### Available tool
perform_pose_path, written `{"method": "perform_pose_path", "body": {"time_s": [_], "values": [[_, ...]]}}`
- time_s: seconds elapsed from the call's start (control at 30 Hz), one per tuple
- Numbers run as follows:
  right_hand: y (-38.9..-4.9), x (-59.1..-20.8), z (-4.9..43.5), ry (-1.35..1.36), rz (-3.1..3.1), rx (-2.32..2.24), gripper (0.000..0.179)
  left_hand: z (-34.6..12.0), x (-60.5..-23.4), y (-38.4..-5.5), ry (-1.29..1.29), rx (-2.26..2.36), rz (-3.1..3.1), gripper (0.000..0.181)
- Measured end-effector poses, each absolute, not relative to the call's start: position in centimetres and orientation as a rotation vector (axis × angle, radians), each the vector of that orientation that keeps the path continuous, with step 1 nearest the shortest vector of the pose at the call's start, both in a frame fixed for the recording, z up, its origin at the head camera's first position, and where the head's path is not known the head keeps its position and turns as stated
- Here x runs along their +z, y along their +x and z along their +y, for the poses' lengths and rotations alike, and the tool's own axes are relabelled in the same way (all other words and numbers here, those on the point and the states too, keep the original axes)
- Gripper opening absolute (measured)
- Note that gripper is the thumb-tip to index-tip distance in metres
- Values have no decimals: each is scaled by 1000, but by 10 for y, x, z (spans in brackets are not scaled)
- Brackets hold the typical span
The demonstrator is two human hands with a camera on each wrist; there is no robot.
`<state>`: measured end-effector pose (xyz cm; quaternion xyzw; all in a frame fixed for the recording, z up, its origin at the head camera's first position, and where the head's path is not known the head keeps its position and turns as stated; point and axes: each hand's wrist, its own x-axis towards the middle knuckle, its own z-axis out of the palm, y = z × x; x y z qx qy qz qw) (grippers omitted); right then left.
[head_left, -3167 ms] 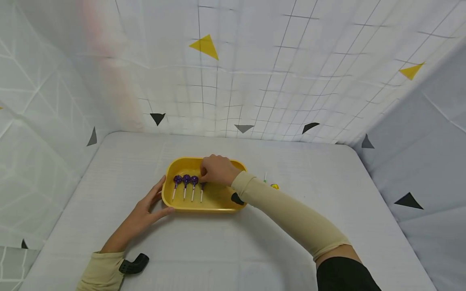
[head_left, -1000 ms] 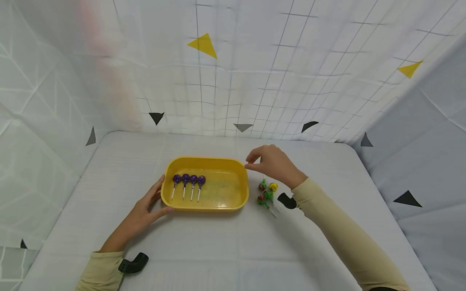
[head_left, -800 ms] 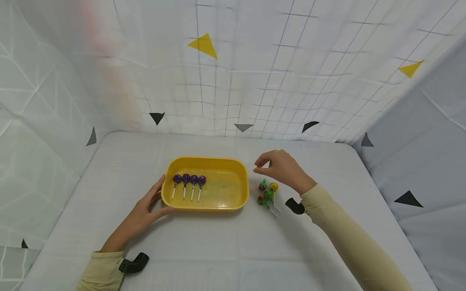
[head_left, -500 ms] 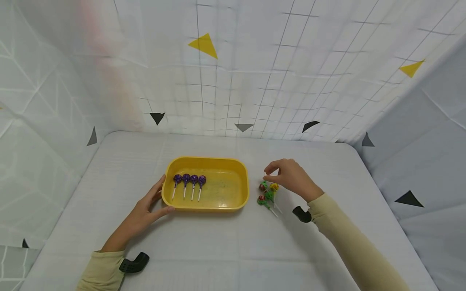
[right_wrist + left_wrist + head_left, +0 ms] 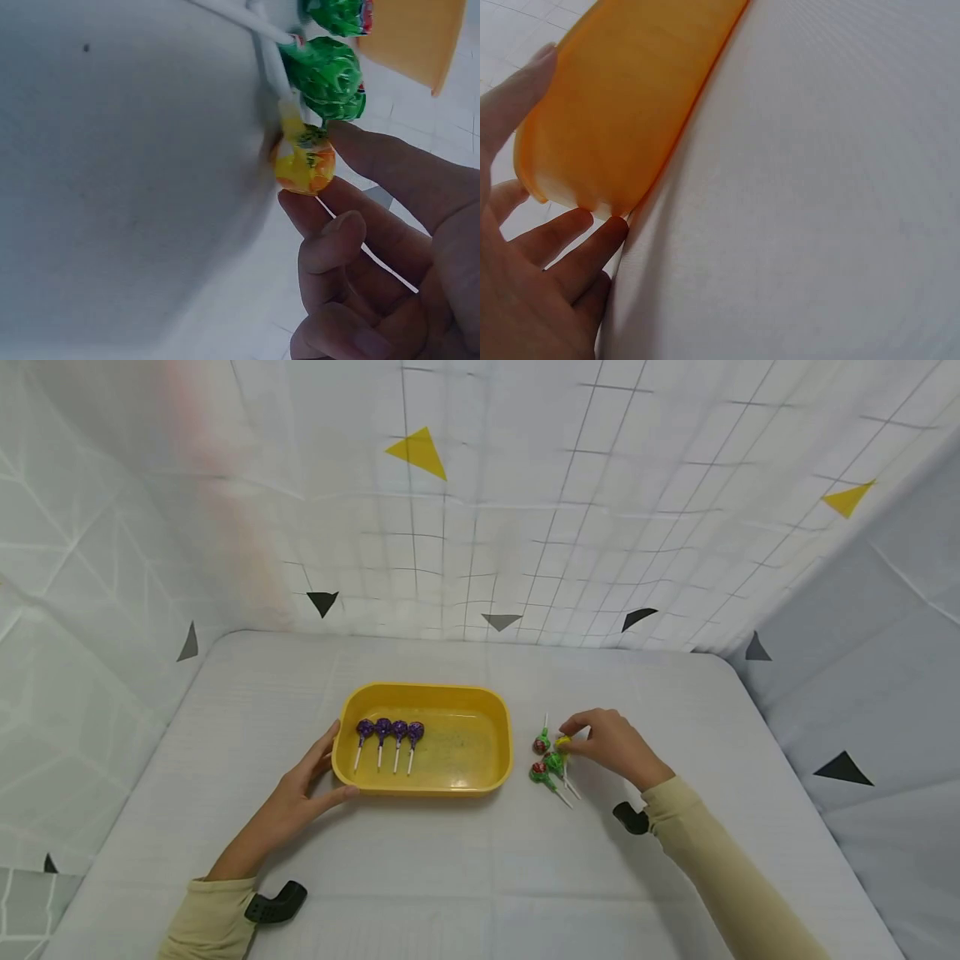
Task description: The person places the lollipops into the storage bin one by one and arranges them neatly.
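My left hand [image 5: 300, 802] rests against the left end of a yellow tray [image 5: 465, 756]. In the left wrist view its fairly straight fingers [image 5: 570, 236] touch the tray's end wall, with the thumb alongside. Several purple-wrapped lollipops [image 5: 400, 730] lie in a row in the tray's left half, sticks toward me. Right of the tray, my right hand [image 5: 618, 747] pinches the head of a yellow lollipop [image 5: 304, 166] between thumb and fingertips. Beside it lie green-and-red lollipops: one [image 5: 542, 745] with its stick pointing away, another [image 5: 553, 762] in the middle, and a third [image 5: 538, 772] nearer me.
The white-covered table [image 5: 420, 877] carries the tray and the loose lollipops. A white sheet with grid lines [image 5: 495, 552] hangs behind the table's far edge, and further sheets enclose both sides. Black wrist devices [image 5: 276, 903] sit on both sleeves.
My right hand has left the row of purple lollipops in the tray, moved right and down to the loose pile, and taken the yellow lollipop's head. The left hand has stayed at the tray.
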<state>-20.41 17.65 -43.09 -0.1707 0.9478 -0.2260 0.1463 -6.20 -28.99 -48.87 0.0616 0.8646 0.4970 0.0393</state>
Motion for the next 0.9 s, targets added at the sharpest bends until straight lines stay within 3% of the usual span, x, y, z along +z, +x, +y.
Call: {"method": "perform_pose_path", "body": {"time_s": [0.9], "values": [[-209,-435,182,-513,2739,-646,25,-289,-487,-62,184,1506,2661,100]]}}
